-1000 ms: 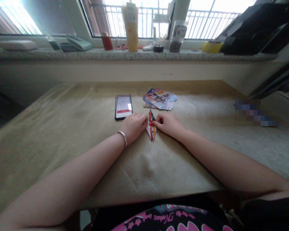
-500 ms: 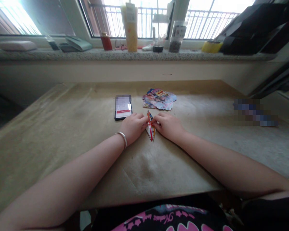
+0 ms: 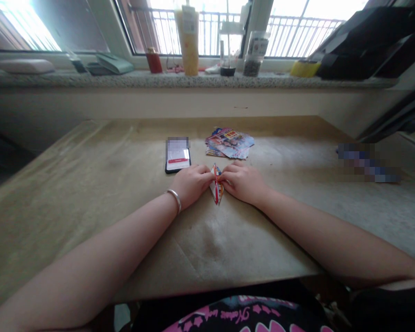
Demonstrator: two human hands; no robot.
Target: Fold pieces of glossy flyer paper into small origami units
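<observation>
Paper point(image 3: 216, 193), folded small and pointed at both ends, sits at the middle of the frame, between the hands. I see the left hand point(image 3: 192, 183) pinching its left side and the right hand point(image 3: 244, 183) pinching its right, fingertips close together over it. A silvery bracelet point(image 3: 177, 202) rings the left wrist. Just above that hand, left of centre, a phone point(image 3: 178, 157) lies on the table point(image 3: 214, 253), screen lit; printed sheets point(image 3: 233, 143) overlap at upper centre. Across the top, a yellow bottle point(image 3: 190, 44) stands on the windowsill point(image 3: 124, 80)
</observation>
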